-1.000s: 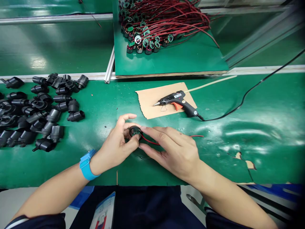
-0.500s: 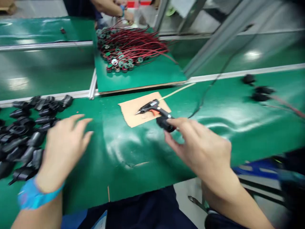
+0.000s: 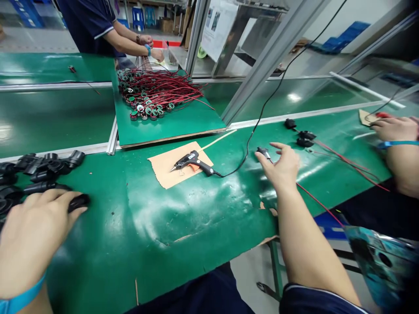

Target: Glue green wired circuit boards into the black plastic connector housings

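My left hand (image 3: 36,231), at the left edge, is closed on a black plastic housing (image 3: 78,203), pinched between thumb and fingers. Beside it lies a pile of similar black housings (image 3: 42,170). My right hand (image 3: 283,165) is open, thumb and fingers apart, over the bench right of centre. Close to its thumb lies a small black part (image 3: 262,152) with a red wire (image 3: 316,200) running under the hand to the right. Between my hands a black glue gun (image 3: 193,162) with an orange trigger rests on a piece of cardboard (image 3: 160,172).
A raised green board (image 3: 173,131) carries a heap of red-wired round parts (image 3: 157,91). Wired black parts (image 3: 306,138) lie at right. A co-worker's hand (image 3: 397,131) is at far right; another person (image 3: 111,35) works behind. The glue gun's cord (image 3: 262,113) rises past a metal post.
My right hand has moved right and let go of the black part, which now lies on the bench. My left hand, open before, has taken a black housing. The view has swung right.
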Action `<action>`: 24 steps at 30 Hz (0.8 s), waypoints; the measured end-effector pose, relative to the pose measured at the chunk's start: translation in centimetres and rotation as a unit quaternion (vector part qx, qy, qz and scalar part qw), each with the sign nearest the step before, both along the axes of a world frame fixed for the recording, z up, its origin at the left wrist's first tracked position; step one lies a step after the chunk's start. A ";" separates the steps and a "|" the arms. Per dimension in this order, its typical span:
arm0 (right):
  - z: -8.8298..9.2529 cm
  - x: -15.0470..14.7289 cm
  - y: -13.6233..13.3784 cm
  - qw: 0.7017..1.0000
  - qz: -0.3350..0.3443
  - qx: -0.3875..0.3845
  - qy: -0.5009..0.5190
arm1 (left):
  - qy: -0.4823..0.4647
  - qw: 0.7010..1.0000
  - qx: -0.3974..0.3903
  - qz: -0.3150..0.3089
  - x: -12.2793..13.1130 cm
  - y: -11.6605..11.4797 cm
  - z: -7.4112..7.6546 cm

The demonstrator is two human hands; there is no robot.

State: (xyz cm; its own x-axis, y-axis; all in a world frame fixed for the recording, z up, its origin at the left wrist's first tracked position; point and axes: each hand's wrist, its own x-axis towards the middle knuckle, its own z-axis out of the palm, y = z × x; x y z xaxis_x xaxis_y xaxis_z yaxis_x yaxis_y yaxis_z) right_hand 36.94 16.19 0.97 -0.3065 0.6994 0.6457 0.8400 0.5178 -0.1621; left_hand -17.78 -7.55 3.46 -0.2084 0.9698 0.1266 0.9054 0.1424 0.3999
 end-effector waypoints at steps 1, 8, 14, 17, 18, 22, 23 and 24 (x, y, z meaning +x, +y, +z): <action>0.2 -1.4 0.1 1.000 -0.011 0.012 0.013 | 0.052 0.998 0.002 -0.017 0.9 0.6 0.0; 1.2 -16.8 4.9 0.991 0.103 -0.086 -0.022 | -0.009 0.985 0.104 -0.141 7.6 2.7 -1.9; 2.0 -27.6 11.5 0.984 0.100 -0.142 -0.027 | -0.021 0.978 0.148 -0.144 8.1 2.7 -3.0; 2.0 -29.8 13.0 0.982 0.084 -0.165 -0.039 | -0.024 0.981 0.142 -0.130 7.9 2.7 -2.5; 2.0 -30.2 13.1 0.981 0.076 -0.171 -0.044 | -0.032 0.982 0.139 -0.123 7.9 2.7 -2.2; 2.4 -30.6 12.5 0.978 0.056 -0.186 -0.070 | -0.113 0.984 0.116 -0.079 8.4 2.7 -1.0; 2.9 -30.5 11.9 0.978 0.054 -0.185 -0.077 | -0.142 0.981 0.110 -0.069 8.5 2.7 -0.7; 3.6 -30.2 11.1 0.978 0.051 -0.183 -0.081 | -0.174 0.977 0.105 -0.062 8.7 2.7 -0.5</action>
State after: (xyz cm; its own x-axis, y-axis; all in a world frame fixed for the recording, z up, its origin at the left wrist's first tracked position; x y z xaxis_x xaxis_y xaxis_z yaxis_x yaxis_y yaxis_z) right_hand 6.74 27.33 4.53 -0.4642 0.8354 0.2944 0.8175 0.5320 -0.2204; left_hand -9.09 -4.87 2.93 -0.1574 0.9504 0.2684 0.7144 -0.0780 0.6954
